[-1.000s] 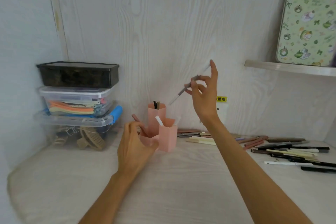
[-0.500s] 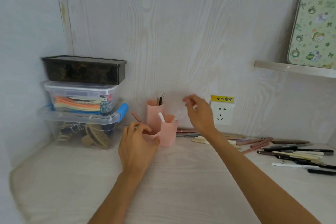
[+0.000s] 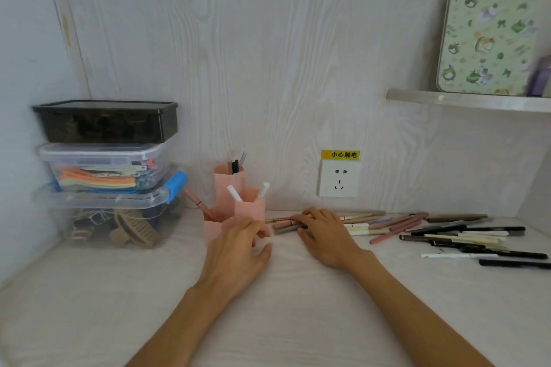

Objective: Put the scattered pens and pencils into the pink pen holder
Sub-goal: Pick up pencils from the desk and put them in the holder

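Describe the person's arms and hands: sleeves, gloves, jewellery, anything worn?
Nothing worn that shows. Left hand and right hand are bare: no gloves, no rings visible. Both forearms are bare to the bottom edge of the frame, with no sleeve, watch or bracelet in view. Fingers are slightly blurred, so small details like nail polish cannot be told.
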Available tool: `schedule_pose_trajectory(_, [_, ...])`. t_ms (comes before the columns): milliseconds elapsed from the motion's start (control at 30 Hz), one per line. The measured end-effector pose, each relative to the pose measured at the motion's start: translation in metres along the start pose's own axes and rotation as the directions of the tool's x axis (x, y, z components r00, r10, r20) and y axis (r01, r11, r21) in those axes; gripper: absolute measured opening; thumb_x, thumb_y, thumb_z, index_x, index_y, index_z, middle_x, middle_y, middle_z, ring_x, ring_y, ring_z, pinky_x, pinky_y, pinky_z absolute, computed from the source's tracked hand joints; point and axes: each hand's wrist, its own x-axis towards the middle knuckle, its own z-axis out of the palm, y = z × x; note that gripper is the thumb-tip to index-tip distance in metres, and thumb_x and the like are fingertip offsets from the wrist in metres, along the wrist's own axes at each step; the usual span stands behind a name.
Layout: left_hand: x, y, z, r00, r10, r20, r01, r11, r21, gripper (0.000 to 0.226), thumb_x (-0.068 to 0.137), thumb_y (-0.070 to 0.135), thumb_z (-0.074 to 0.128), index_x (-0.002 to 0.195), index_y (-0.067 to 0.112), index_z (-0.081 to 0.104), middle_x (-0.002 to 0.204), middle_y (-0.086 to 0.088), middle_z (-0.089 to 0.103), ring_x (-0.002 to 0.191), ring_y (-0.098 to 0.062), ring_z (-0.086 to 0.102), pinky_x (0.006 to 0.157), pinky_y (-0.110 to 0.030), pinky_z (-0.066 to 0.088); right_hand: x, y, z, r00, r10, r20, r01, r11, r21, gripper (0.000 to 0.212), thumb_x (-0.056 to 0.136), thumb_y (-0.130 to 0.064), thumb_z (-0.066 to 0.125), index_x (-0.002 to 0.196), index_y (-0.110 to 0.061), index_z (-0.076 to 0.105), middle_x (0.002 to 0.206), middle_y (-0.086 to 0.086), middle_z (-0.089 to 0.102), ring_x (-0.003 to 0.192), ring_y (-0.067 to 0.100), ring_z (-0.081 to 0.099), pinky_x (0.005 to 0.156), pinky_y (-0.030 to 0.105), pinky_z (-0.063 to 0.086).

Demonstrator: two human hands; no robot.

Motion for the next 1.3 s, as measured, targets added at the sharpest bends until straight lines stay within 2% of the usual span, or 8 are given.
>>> schedule_pose_trajectory(167, [0.013, 0.023, 0.019, 0.989, 0.125, 0.084, -0.136, 0.980, 0.143, 0.039, 0.093, 0.018, 0.044, 0.128, 0.033, 0.053, 0.123, 0.012, 0.057, 0.114, -0.010, 0.047, 0.076, -0.022, 0.042, -0.022, 0.005, -0.012, 0.991, -0.031, -0.128, 0.056, 0.979, 0.194, 0.030, 0.087, -0.025, 0.056, 0.115, -0.030, 0.064, 0.117, -0.006, 0.062, 0.114, 0.014, 0.051, 0.099, 0.027, 0.033])
schedule_pose_trajectory(300, [0.018, 0.030, 0.035, 0.992, 0.045, 0.120, -0.076, 0.960, 0.268, 0.040, 0.092, 0.016, 0.040, 0.126, 0.029, 0.055, 0.128, 0.009, 0.056, 0.116, -0.013, 0.047, 0.080, -0.025, 0.042, -0.025, 0.005, -0.015, 0.990, 0.087, -0.115, -0.028, 0.897, 0.441, 0.029, 0.079, -0.013, 0.062, 0.106, -0.024, 0.068, 0.105, -0.003, 0.066, 0.105, 0.016, 0.054, 0.090, 0.021, 0.038])
schedule_pose_trajectory(533, [0.015, 0.027, 0.037, 0.998, -0.057, 0.002, 0.056, 0.995, 0.088, 0.031, 0.090, 0.020, 0.052, 0.115, 0.034, 0.063, 0.112, 0.011, 0.065, 0.100, -0.010, 0.057, 0.076, -0.025, 0.047, -0.026, 0.002, -0.021, 0.978, 0.011, -0.208, 0.051, 0.955, 0.291, 0.028, 0.076, -0.018, 0.063, 0.102, -0.024, 0.058, 0.108, -0.006, 0.056, 0.102, 0.014, 0.046, 0.090, 0.031, 0.038])
schedule_pose_trajectory(733, [0.013, 0.033, 0.007, 0.961, -0.054, -0.272, 0.007, 0.986, -0.169, 0.019, 0.090, 0.030, 0.059, 0.108, 0.030, 0.063, 0.099, 0.020, 0.067, 0.080, 0.009, 0.057, 0.065, -0.005, 0.040, -0.026, -0.005, -0.020, 0.988, -0.031, -0.151, 0.072, 0.958, 0.277, 0.023, 0.082, -0.019, 0.060, 0.104, -0.026, 0.063, 0.108, -0.005, 0.056, 0.102, 0.017, 0.049, 0.087, 0.029, 0.037])
schedule_pose_trajectory(800, [0.014, 0.034, -0.013, 0.893, -0.051, -0.448, -0.078, 0.961, -0.264, 0.018, 0.089, 0.033, 0.059, 0.106, 0.032, 0.062, 0.097, 0.024, 0.064, 0.081, 0.009, 0.058, 0.063, -0.007, 0.042, -0.027, -0.008, -0.018, 0.993, -0.055, -0.108, 0.083, 0.958, 0.274, 0.029, 0.086, -0.022, 0.056, 0.113, -0.029, 0.063, 0.118, -0.004, 0.056, 0.111, 0.016, 0.048, 0.095, 0.032, 0.038])
schedule_pose_trajectory(900, [0.016, 0.026, -0.040, 0.667, -0.124, -0.734, -0.193, 0.923, -0.332, 0.014, 0.091, 0.027, 0.059, 0.104, 0.027, 0.061, 0.096, 0.018, 0.063, 0.088, -0.002, 0.062, 0.063, -0.014, 0.046, -0.029, -0.010, -0.016, 0.994, -0.102, -0.030, 0.106, 0.962, 0.253, 0.031, 0.092, -0.023, 0.049, 0.118, -0.031, 0.062, 0.120, -0.005, 0.059, 0.115, 0.015, 0.050, 0.100, 0.032, 0.038])
schedule_pose_trajectory(1033, [0.019, 0.012, -0.051, 0.501, -0.149, -0.853, -0.245, 0.921, -0.304, 0.015, 0.091, 0.022, 0.060, 0.104, 0.015, 0.063, 0.096, 0.002, 0.065, 0.088, 0.002, 0.061, 0.072, -0.012, 0.049, -0.028, -0.013, -0.022, 0.991, -0.109, -0.075, 0.124, 0.966, 0.228, 0.024, 0.090, -0.027, 0.053, 0.110, -0.031, 0.067, 0.108, -0.004, 0.065, 0.105, 0.015, 0.056, 0.093, 0.032, 0.042])
schedule_pose_trajectory(1300, [0.020, -0.004, -0.026, 0.762, -0.017, -0.647, 0.042, 0.999, 0.023, 0.016, 0.082, 0.026, 0.068, 0.097, 0.025, 0.070, 0.084, 0.004, 0.068, 0.065, -0.015, 0.058, 0.053, -0.021, 0.039, -0.025, -0.016, -0.029, 0.943, -0.160, -0.292, 0.210, 0.966, 0.151, 0.015, 0.090, -0.024, 0.057, 0.102, -0.024, 0.066, 0.098, -0.008, 0.067, 0.091, 0.011, 0.058, 0.080, 0.024, 0.043])
